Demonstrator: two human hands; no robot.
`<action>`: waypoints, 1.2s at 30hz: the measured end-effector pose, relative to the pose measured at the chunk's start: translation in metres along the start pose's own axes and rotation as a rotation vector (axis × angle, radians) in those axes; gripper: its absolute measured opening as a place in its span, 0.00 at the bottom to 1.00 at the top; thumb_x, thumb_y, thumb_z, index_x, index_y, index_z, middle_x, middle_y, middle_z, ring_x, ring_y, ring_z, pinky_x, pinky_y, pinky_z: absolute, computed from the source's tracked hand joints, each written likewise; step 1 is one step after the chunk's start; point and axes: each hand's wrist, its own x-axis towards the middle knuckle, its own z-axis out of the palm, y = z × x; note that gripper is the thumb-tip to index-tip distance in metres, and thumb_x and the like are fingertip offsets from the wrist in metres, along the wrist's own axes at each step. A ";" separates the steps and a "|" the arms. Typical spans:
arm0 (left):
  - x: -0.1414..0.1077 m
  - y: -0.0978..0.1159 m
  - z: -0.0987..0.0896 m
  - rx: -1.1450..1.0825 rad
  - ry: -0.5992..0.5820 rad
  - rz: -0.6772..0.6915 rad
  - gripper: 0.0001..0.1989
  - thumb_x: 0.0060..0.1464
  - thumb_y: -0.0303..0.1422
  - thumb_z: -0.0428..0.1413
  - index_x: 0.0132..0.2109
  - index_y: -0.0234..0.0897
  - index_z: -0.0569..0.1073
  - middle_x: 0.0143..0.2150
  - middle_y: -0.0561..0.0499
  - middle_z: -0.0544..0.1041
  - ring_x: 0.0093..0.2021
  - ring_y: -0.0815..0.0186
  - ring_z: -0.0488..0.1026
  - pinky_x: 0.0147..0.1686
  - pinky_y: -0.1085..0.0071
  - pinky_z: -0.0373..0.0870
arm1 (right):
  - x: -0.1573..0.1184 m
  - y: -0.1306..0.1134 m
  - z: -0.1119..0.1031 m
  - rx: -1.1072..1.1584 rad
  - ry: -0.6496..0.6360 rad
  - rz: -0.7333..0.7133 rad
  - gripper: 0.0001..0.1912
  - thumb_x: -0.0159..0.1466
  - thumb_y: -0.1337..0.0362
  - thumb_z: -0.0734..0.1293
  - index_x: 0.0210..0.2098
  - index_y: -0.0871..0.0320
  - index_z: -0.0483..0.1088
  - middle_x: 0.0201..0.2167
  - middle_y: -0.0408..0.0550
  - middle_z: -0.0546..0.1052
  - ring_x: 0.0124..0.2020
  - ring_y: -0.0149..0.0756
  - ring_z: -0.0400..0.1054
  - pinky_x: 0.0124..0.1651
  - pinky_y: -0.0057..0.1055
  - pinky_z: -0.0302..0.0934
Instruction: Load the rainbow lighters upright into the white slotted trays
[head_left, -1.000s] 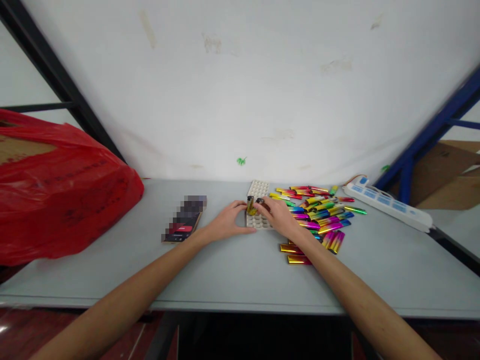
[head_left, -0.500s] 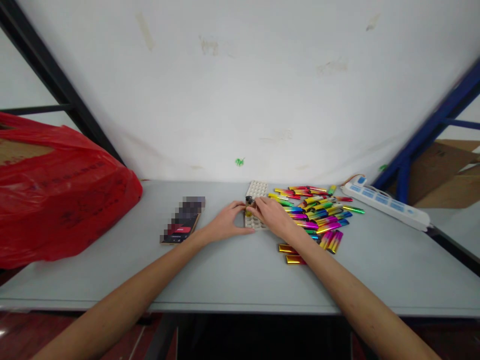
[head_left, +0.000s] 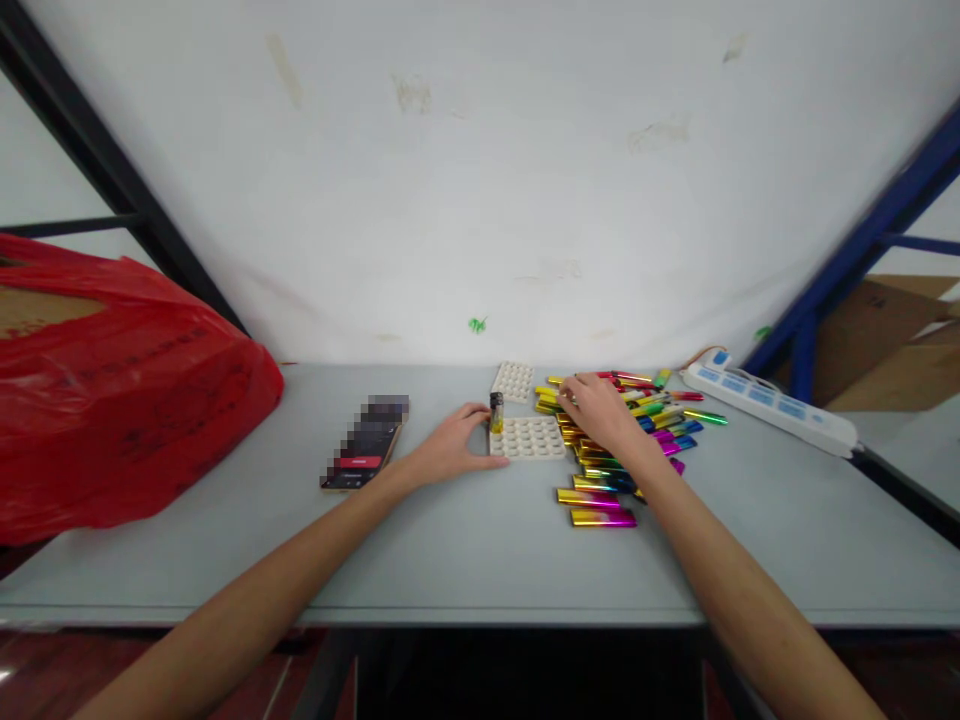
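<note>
A white tray with rows of round holes (head_left: 528, 440) lies on the table. In its back left corner stands one upright lighter (head_left: 496, 414), yellow with a black top. My left hand (head_left: 452, 448) spans the tray's left end, thumb along the front edge and forefinger by the back corner, near that lighter. To the right, my right hand (head_left: 602, 410) is over a pile of shiny multicoloured lighters (head_left: 600, 497). Its fingers are curled together at the yellow ends; whether one is pinched there is hidden.
A second holed white tray (head_left: 514, 381) lies behind the first. Left of my hand is a phone (head_left: 365, 445), partly pixelated. A red plastic bag (head_left: 142, 390) bulges over the table's left side. On the right lies a white power strip (head_left: 772, 405) with its cable.
My right hand has left the upright lighter and moved right to the pile. The lighter now stands alone in the tray. My left hand keeps its place.
</note>
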 end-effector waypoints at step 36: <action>0.000 -0.002 0.001 0.000 -0.010 0.025 0.37 0.58 0.58 0.70 0.65 0.39 0.76 0.69 0.37 0.75 0.70 0.43 0.74 0.75 0.48 0.69 | -0.001 -0.038 0.007 1.341 0.020 0.056 0.29 0.70 0.30 0.64 0.43 0.50 0.65 0.27 0.35 0.66 0.24 0.33 0.60 0.28 0.31 0.60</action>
